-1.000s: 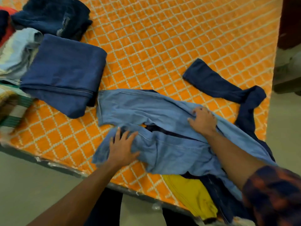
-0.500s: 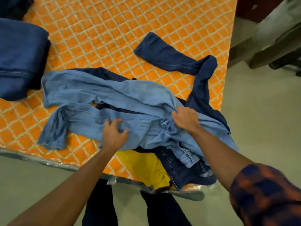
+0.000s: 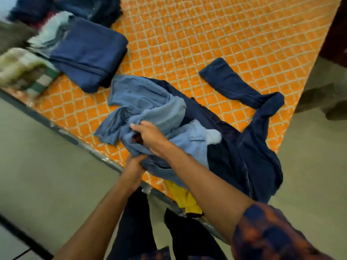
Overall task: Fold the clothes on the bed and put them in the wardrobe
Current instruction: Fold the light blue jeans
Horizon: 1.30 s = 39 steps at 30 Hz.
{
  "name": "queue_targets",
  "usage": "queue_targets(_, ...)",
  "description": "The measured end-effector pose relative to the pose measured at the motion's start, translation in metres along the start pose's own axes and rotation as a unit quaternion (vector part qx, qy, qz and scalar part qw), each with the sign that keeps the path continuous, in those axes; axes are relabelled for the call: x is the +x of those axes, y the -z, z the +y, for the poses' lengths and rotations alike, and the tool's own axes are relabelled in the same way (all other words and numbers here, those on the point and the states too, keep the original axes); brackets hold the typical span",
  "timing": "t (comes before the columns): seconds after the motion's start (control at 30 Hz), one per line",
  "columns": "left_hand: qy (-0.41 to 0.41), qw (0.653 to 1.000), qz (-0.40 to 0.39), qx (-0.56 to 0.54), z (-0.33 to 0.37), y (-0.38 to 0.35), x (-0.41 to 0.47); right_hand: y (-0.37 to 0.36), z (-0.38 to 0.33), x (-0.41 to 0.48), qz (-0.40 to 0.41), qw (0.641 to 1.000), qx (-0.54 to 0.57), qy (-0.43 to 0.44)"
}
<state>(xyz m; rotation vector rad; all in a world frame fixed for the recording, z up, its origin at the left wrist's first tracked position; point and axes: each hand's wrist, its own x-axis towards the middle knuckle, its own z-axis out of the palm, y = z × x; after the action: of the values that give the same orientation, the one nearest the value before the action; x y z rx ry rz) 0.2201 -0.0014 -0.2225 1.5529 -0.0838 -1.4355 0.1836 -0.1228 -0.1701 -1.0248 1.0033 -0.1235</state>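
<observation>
Light blue jeans point(image 3: 150, 102) lie bunched at the near edge of the orange quilted bed point(image 3: 216, 34). My right hand point(image 3: 150, 136) grips a gathered fold of them from above. My left hand point(image 3: 134, 164) holds their lower edge from underneath, right at the bed's edge. Dark navy jeans point(image 3: 244, 147) sprawl under and to the right of them, one leg stretched toward the far right. A yellow garment point(image 3: 185, 198) pokes out beneath, hanging over the bed edge.
Folded dark blue jeans point(image 3: 88, 53) sit at the left of the bed, with more folded clothes point(image 3: 24, 70) stacked beside and behind them. Bare floor point(image 3: 47, 156) runs along the near side. Dark furniture point(image 3: 336, 34) stands past the bed's right edge.
Both hands have pulled the light blue jeans together toward the bed edge, bunching them up. My left hand has dropped under the fabric's lower edge. The view has swung left.
</observation>
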Motion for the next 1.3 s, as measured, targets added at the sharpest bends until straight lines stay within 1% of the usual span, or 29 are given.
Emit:
queue_targets(0.03, -0.017, 0.999, 0.021, -0.024, 0.009, 0.017, -0.007, -0.014, -0.002, 0.001, -0.035, 0.998, -0.052, 0.026)
queue_targets(0.07, -0.022, 0.998, 0.046, -0.038, 0.015, 0.030, -0.016, -0.019, -0.001, -0.001, -0.052, 0.991, -0.107, 0.054)
queue_targets(0.1, -0.019, 0.995, 0.084, -0.056, 0.023, 0.048, -0.031, -0.031, 0.000, -0.006, -0.050, 0.983, -0.153, 0.091)
queue_targets(0.17, -0.002, 0.988, 0.121, -0.097, 0.032, 0.066, -0.052, -0.027, 0.019, -0.013, 0.036, 0.958, -0.231, 0.166)
queue_targets(0.2, -0.003, 0.985, 0.139, -0.105, 0.031, 0.077, -0.057, -0.019, 0.033, -0.015, 0.093, 0.942, -0.267, 0.183)
queue_targets(0.23, -0.007, 0.979, 0.161, -0.122, 0.031, 0.091, -0.068, -0.014, 0.049, -0.019, 0.144, 0.929, -0.297, 0.166)
queue_targets(0.27, -0.016, 0.975, 0.179, -0.129, 0.032, 0.098, -0.072, -0.002, 0.066, -0.025, 0.193, 0.927, -0.297, 0.120)
queue_targets(0.3, -0.014, 0.970, 0.192, -0.150, 0.031, 0.111, -0.080, 0.000, 0.079, -0.033, 0.221, 0.939, -0.257, 0.058)
queue_targets(0.33, -0.007, 0.965, 0.186, -0.185, 0.032, 0.123, -0.090, -0.003, 0.092, -0.041, 0.238, 0.958, -0.158, -0.014)
queue_targets(0.37, 0.003, 0.962, 0.182, -0.201, 0.032, 0.124, -0.094, -0.001, 0.101, -0.050, 0.238, 0.966, -0.036, -0.091)
queue_targets(0.4, 0.012, 0.957, 0.187, -0.220, 0.031, 0.131, -0.101, -0.011, 0.107, -0.056, 0.200, 0.967, 0.060, -0.149)
queue_targets(0.43, 0.020, 0.954, 0.187, -0.235, 0.032, 0.137, -0.107, -0.025, 0.111, -0.062, 0.155, 0.965, 0.116, -0.176)
queue_targets(0.47, 0.028, 0.949, 0.190, -0.250, 0.033, 0.140, -0.110, -0.037, 0.112, -0.067, 0.120, 0.970, 0.129, -0.169)
queue_targets(0.5, 0.034, 0.943, 0.197, -0.266, 0.035, 0.150, -0.114, -0.054, 0.109, -0.069, 0.101, 0.976, 0.128, -0.142)
queue_targets(0.6, 0.048, 0.930, 0.210, -0.297, 0.039, 0.182, -0.116, -0.096, 0.090, -0.065, 0.079, 0.989, 0.116, -0.043)
queue_targets(0.7, 0.056, 0.930, 0.228, -0.283, 0.047, 0.227, -0.121, -0.139, 0.057, -0.057, 0.047, 0.996, 0.081, -0.008)
queue_targets(0.73, 0.045, 0.933, 0.220, -0.280, 0.051, 0.248, -0.126, -0.163, 0.044, -0.055, 0.029, 0.997, 0.076, -0.001)
queue_targets(0.8, 0.002, 0.956, 0.163, -0.243, 0.061, 0.271, -0.135, -0.195, 0.026, -0.047, -0.001, 0.996, 0.091, 0.013)
queue_targets(0.83, -0.022, 0.968, 0.145, -0.204, 0.068, 0.283, -0.148, -0.221, 0.018, -0.044, -0.012, 0.995, 0.097, 0.015)
queue_targets(0.9, -0.083, 0.980, 0.125, -0.131, 0.075, 0.297, -0.175, -0.278, 0.003, -0.043, -0.019, 0.993, 0.112, 0.005)
queue_targets(0.97, -0.162, 0.981, 0.096, -0.048, 0.070, 0.303, -0.194, -0.333, -0.007, -0.045, -0.032, 0.991, 0.130, -0.011)
queue_targets(1.0, -0.190, 0.978, 0.077, -0.030, 0.067, 0.304, -0.201, -0.354, -0.011, -0.048, -0.039, 0.990, 0.134, -0.010)
queue_targets(1.03, -0.206, 0.975, 0.079, -0.024, 0.065, 0.309, -0.209, -0.376, -0.017, -0.052, -0.051, 0.990, 0.130, -0.009)
queue_targets(1.1, -0.228, 0.968, 0.109, -0.002, 0.069, 0.326, -0.216, -0.405, -0.030, -0.060, -0.072, 0.990, 0.122, -0.006)
queue_targets(1.17, -0.273, 0.953, 0.129, 0.024, 0.076, 0.335, -0.219, -0.422, -0.038, -0.063, -0.102, 0.988, 0.113, -0.002)
queue_targets(1.2, -0.288, 0.944, 0.156, 0.032, 0.079, 0.337, -0.224, -0.429, -0.039, -0.066, -0.109, 0.989, 0.101, 0.002)
queue_targets(1.23, -0.286, 0.937, 0.194, 0.041, 0.084, 0.336, -0.227, -0.432, -0.041, -0.067, -0.108, 0.990, 0.090, 0.006)
queue_targets(1.3, -0.252, 0.922, 0.286, 0.072, 0.086, 0.342, -0.234, -0.436, -0.045, -0.073, -0.131, 0.988, 0.080, 0.012)
